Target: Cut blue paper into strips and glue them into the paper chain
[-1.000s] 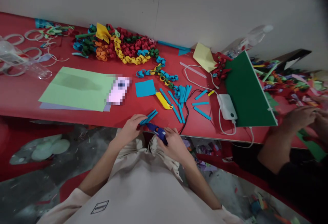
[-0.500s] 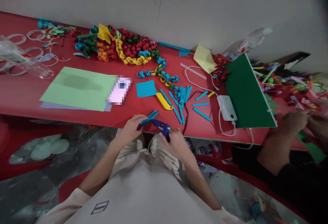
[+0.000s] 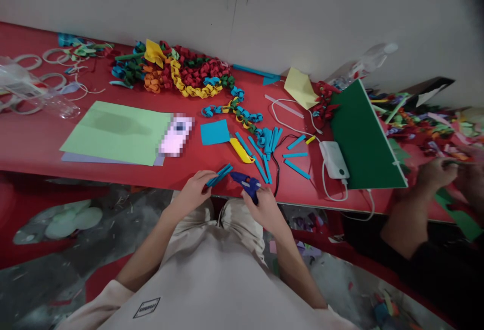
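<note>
My left hand (image 3: 195, 189) is closed on a few blue paper strips (image 3: 220, 174) at the front edge of the red table. In my right hand (image 3: 265, 208) is a dark blue glue gun (image 3: 247, 185), its nozzle pointing left, a short gap from the strips. Just beyond lie a yellow box cutter (image 3: 241, 150), a blue paper square (image 3: 215, 132) and several loose blue strips (image 3: 297, 169). A paper chain (image 3: 242, 113) of blue, yellow and green links runs back toward a heap of coloured chains (image 3: 200, 70).
A phone (image 3: 177, 136) and light green sheets (image 3: 117, 131) lie to the left. On the right are a white power bank (image 3: 334, 159) with cables and a standing green board (image 3: 363, 138). Past it, a co-worker's hands (image 3: 436, 176) handle paper. Plastic bottles (image 3: 374, 60) stand or lie at both sides.
My right hand has drawn the glue gun to the right, so its nozzle is now apart from the blue strips. My left hand has hardly moved.
</note>
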The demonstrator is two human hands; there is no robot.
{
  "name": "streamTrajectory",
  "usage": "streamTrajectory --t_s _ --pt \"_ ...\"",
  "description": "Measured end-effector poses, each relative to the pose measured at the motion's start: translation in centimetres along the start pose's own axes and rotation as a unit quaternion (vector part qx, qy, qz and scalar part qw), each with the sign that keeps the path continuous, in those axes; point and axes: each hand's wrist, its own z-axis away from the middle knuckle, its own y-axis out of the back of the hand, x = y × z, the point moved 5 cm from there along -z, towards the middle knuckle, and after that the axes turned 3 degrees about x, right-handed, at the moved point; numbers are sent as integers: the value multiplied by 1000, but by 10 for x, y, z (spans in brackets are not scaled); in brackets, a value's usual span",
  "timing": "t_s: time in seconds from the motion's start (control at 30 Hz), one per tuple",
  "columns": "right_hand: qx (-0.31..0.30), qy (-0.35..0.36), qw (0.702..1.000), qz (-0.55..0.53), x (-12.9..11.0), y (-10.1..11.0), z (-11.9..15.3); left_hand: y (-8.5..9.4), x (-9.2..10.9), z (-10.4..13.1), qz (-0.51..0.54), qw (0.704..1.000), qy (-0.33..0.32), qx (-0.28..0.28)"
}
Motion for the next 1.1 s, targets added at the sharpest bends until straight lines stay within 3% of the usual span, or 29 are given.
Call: streamTrajectory --t_s 0.1,0.2,0.33,0.43,0.53,0.67,0.77,0.9,1.0,1.1 --pt "51 -39 998 -24 16 13 6 -3 -3 2 -8 1000 -8 5" --pt "147 -106 983 -6 44 30 14 -5 -3 3 -19 1000 -16 10" --pt "291 -215 930 59 84 47 21 -6 4 0 -40 999 -32 9" --pt "352 -276 889 101 105 49 15 -7 11 -5 -67 997 -48 0" --pt "399 -304 857 122 110 48 14 -10 15 -7 -103 993 -60 -14" --pt "471 -275 825 147 89 41 35 -16 19 0 -155 985 -66 -27" --pt "430 -178 872 153 61 24 43 -23 25 10 -191 980 -59 -21" --pt "262 -11 955 139 26 -10 19 -35 30 18 -221 974 -42 13" --pt "156 74 976 136 9 -23 -11 -42 28 19 -226 972 -27 52" --pt "68 135 978 146 0 -26 -34 -42 25 17 -212 973 -21 84"
